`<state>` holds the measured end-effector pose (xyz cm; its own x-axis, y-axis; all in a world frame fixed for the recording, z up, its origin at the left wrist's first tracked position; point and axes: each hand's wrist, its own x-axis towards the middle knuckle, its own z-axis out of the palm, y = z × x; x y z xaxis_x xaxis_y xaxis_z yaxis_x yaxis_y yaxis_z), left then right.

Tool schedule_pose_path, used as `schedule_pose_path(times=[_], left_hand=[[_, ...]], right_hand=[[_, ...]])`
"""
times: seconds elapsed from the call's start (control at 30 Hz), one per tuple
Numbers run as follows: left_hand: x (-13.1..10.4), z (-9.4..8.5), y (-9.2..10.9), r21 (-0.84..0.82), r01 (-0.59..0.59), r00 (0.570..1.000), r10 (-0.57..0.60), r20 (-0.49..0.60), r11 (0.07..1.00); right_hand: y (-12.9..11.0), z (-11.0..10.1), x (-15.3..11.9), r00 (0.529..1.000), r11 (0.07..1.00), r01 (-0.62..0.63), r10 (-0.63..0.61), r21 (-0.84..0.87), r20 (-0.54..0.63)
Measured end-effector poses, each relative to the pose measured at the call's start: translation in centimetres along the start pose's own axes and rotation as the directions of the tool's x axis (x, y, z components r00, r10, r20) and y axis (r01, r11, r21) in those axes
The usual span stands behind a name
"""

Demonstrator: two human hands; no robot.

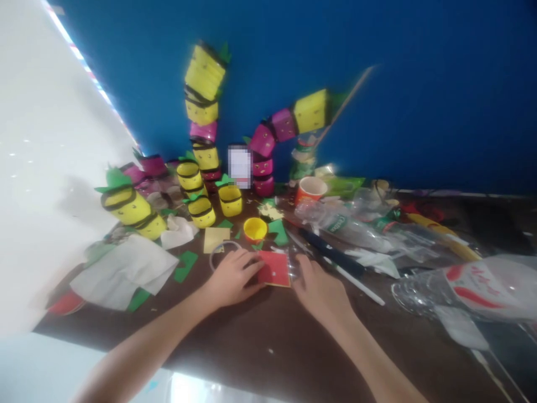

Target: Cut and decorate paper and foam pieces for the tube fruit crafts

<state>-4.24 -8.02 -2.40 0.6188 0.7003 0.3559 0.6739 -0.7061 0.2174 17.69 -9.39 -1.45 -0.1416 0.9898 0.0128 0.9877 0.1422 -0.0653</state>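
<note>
A red square piece (274, 268) lies on the dark table between my two hands. My left hand (235, 278) touches its left side, fingers apart, with the thumb near the lower left corner. Close to the right edge of the square, my right hand (316, 285) rests with bent, spread fingers beside something small and clear that is too blurred to tell. Behind the square stands a small yellow cup (255, 229), with green paper scraps (277, 232) next to it. A pale yellow paper square (216, 239) and a clear ring (213, 258) are behind my left hand.
Stacked yellow and purple cups (205, 112) stand at the back against a blue wall. White cloth or paper (126, 271) lies left. On the right are a dark knife-like object (331, 253), a white stick (361, 285), plastic bottles (482, 285) and a red paper cup (311, 190).
</note>
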Motion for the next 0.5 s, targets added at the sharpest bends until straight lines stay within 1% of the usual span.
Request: schedule_pose_path(times=[0.1,0.17,0.23,0.27,0.3,0.33,0.37,0.4,0.47,0.5], left_hand=[[-0.1,0.2,0.0,-0.001,-0.016,0.998,0.016,0.061,1.000],[-0.1,0.0,-0.2,-0.009,-0.021,0.998,0.021,0.063,1.000],[0.0,-0.4,-0.6,0.000,0.002,1.000,-0.002,0.018,1.000],[0.0,-0.8,-0.9,0.027,0.037,0.999,-0.036,-0.019,0.999],[0.0,-1.1,-1.3,0.071,0.093,0.994,-0.089,-0.061,0.993],[0.0,-1.5,-1.7,0.135,0.173,0.982,-0.160,-0.103,0.976],[0.0,-1.8,-2.1,0.213,0.278,0.957,-0.252,-0.143,0.937],[0.0,-2.2,-2.5,0.287,0.386,0.921,-0.352,-0.164,0.877],[-0.2,-2.8,-3.2,0.399,0.564,0.818,-0.555,-0.151,0.723],[-0.2,-3.0,-3.6,0.435,0.621,0.760,-0.637,-0.130,0.652]], right_hand=[[0.3,0.4,-0.1,0.996,0.998,0.018,-0.013,0.060,-0.090],[0.8,0.5,-0.1,0.979,0.987,0.071,-0.041,0.147,-0.201],[1.1,0.5,-0.1,0.943,0.966,0.150,-0.075,0.211,-0.325],[1.2,0.5,0.0,0.920,0.957,0.184,-0.087,0.226,-0.382],[1.3,0.4,0.0,0.898,0.950,0.210,-0.093,0.231,-0.431],[1.3,0.4,0.1,0.877,0.946,0.226,-0.094,0.232,-0.471],[1.3,0.5,0.1,0.860,0.945,0.234,-0.092,0.230,-0.502],[1.3,0.5,0.2,0.848,0.945,0.237,-0.087,0.226,-0.524],[1.1,0.8,0.3,0.838,0.948,0.235,-0.085,0.215,-0.539],[1.1,0.9,0.3,0.839,0.950,0.234,-0.090,0.206,-0.537]])
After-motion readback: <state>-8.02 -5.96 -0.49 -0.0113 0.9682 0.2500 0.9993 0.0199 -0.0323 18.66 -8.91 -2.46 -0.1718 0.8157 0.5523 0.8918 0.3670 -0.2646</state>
